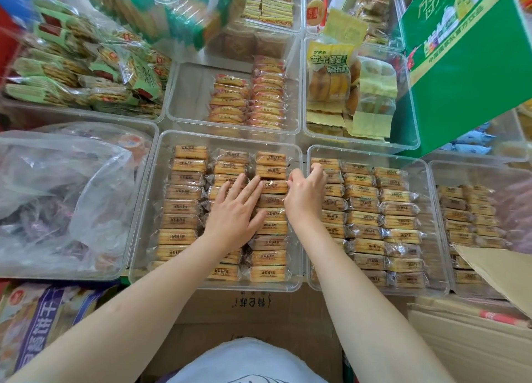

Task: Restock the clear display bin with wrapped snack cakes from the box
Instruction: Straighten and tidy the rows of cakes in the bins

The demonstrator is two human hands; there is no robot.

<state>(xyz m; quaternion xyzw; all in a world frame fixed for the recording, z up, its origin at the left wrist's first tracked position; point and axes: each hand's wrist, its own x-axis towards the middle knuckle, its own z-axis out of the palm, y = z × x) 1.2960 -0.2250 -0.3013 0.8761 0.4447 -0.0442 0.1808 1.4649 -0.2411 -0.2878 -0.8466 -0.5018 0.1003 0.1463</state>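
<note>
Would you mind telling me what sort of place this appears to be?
Probably a shop's bulk snack display: clear bins packed with rows of wrapped snack cakes, a green printed carton and flattened cardboard alongside.

Clear glossy plastic bin [298,210] — shiny film-wrapped cakes [184,221] (matt cardboard box [253,322]).

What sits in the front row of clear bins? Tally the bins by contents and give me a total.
Bins of wrapped snack cakes: 3
Bin holding a crumpled plastic bag: 1
Total: 4
</note>
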